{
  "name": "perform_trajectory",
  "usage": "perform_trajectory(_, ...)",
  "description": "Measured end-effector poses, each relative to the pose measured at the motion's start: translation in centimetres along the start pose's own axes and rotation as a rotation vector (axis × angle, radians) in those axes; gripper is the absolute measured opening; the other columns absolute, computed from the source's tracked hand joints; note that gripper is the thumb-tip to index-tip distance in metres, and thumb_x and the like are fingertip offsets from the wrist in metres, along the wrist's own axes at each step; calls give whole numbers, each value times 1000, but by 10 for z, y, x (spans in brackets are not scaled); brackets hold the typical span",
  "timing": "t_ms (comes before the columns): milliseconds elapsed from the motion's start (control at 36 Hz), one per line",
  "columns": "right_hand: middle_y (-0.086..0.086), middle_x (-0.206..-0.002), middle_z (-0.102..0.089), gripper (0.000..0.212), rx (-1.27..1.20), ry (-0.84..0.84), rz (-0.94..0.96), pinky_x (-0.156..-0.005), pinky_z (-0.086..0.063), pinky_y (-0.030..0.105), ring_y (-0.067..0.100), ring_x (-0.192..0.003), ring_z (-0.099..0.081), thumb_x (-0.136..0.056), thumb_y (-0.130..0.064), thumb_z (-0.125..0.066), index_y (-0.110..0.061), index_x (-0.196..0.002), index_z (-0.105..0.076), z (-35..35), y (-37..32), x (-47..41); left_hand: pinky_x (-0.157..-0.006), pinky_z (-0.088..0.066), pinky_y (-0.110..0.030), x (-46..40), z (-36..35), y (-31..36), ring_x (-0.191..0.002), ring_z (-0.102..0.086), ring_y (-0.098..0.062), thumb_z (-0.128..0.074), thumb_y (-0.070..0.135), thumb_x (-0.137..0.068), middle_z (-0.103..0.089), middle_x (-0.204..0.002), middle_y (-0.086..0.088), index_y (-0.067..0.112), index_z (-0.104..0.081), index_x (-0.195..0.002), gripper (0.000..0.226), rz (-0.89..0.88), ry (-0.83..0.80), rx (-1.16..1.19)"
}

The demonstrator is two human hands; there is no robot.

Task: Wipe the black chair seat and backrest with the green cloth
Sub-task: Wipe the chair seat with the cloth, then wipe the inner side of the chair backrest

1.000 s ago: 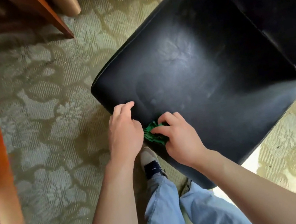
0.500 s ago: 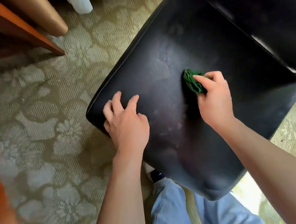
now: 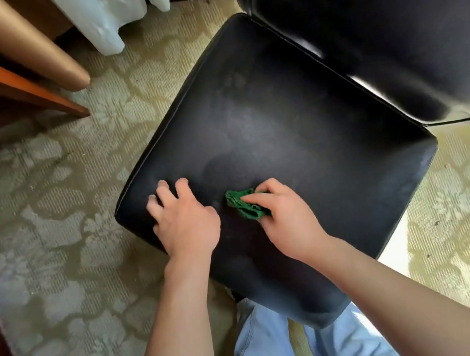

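Observation:
The black chair seat (image 3: 275, 128) fills the middle of the head view, with its black backrest (image 3: 385, 9) rising at the upper right. My right hand (image 3: 288, 223) presses a bunched green cloth (image 3: 244, 204) onto the near-left part of the seat, fingers closed over it. My left hand (image 3: 183, 218) lies flat on the seat's left corner beside the cloth, fingers spread, holding nothing. A small gap separates the two hands.
Patterned beige carpet (image 3: 61, 236) surrounds the chair. An orange-brown wooden furniture edge (image 3: 12, 80) and a tan leg (image 3: 54, 58) stand at the upper left, a white curtain (image 3: 109, 13) at the top. My legs in blue jeans (image 3: 268, 354) are below the seat.
My right hand has swept the green cloth back from the middle of the seat toward the near-left, close to my left hand. The left hand stayed on the seat's left corner.

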State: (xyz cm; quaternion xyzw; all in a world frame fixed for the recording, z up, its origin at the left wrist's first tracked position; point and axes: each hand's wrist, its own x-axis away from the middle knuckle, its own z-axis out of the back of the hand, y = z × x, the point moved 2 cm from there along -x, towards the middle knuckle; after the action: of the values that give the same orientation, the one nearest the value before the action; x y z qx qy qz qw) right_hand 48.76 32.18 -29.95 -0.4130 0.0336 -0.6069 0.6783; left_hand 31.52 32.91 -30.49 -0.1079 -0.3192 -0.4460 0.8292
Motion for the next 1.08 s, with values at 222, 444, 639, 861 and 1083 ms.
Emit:
perform_trajectory(222, -7, -106, -56, 43, -243, 155, -135, -83, -34, 0, 7, -96, -55, -81, 2, -61, -21, -117, -69, 50, 6, 12, -110, -37, -55, 12, 1, 6, -148, -15, -38, -61, 43, -93, -11, -165, -9, 23, -29, -150, 68, 59, -86, -27)
perform_trajectory(444, -11, -109, -58, 40, -295, 289, -161, -86, -35, 7, 4, -102, -55, -84, -6, -61, -28, -117, -67, 141, -10, 20, -110, -37, -53, 55, 49, 52, -141, -32, -28, -55, 30, -96, -31, -157, 5, 34, -38, -149, 56, -137, -156, 65)
perform_trajectory(639, -15, -109, -59, 37, -338, 401, -73, -85, -32, -1, -4, -103, -52, -85, -12, -63, -33, -115, -66, 235, -38, 46, -102, -42, -40, 95, 142, 130, -128, -43, -24, -59, 24, -96, -44, -145, 5, 30, -55, -136, 41, -367, 87, 225)
perform_trajectory(861, -8, -109, -61, 37, -406, 570, 14, -85, -34, 1, 4, -103, -57, -81, -4, -67, -26, -110, -69, 343, -64, 75, -95, -30, -22, 152, 248, 203, -126, -43, -16, -57, 24, -99, -47, -138, 7, 33, -56, -138, 40, -459, 265, 316)
perform_trajectory(1083, -6, -105, -62, 37, -376, 781, 102, -83, -35, 2, 1, -96, -58, -78, -1, -69, -24, -107, -71, 413, -91, 84, -107, -42, -31, 167, 319, 253, -126, -46, -17, -62, 21, -95, -43, -138, 5, 32, -53, -140, 47, -584, 432, 440)
